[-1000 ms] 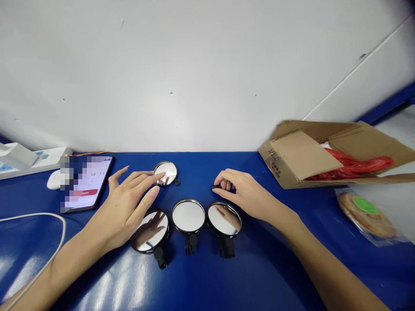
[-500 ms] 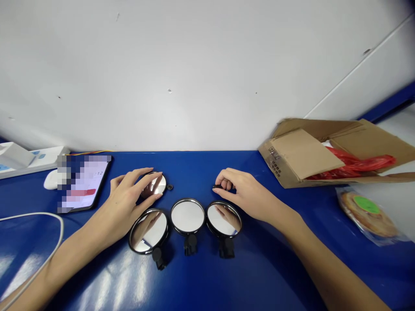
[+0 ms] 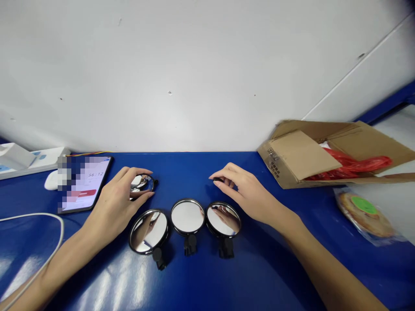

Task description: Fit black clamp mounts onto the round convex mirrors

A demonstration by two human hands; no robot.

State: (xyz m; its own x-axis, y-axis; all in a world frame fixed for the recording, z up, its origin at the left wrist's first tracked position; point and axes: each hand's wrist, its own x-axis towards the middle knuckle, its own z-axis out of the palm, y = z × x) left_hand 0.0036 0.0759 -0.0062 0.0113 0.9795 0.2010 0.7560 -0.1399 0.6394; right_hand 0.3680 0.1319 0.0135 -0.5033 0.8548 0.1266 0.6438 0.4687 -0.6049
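Observation:
Between the thumb and fingers of my left hand (image 3: 121, 201) is a round mirror (image 3: 142, 183), tilted, with a small black part at its right edge. My right hand (image 3: 241, 188) pinches a small black piece (image 3: 218, 179) above the blue table. Three round mirrors with black rims and black clamps lie nearer to me: a left one (image 3: 149, 232), a middle one (image 3: 187, 217) and a right one (image 3: 223, 219). The right mirror reflects my right hand.
A phone (image 3: 84, 185) and a white mouse-like object (image 3: 52, 180) lie at the left, near a white cable (image 3: 62, 229). An open cardboard box (image 3: 285, 166) with red plastic stands at the right, beside a wrapped round food item (image 3: 366, 214).
My left hand has moved slightly left, and the mirror in it has shifted left and tilted up. My right hand has risen a little with the black piece.

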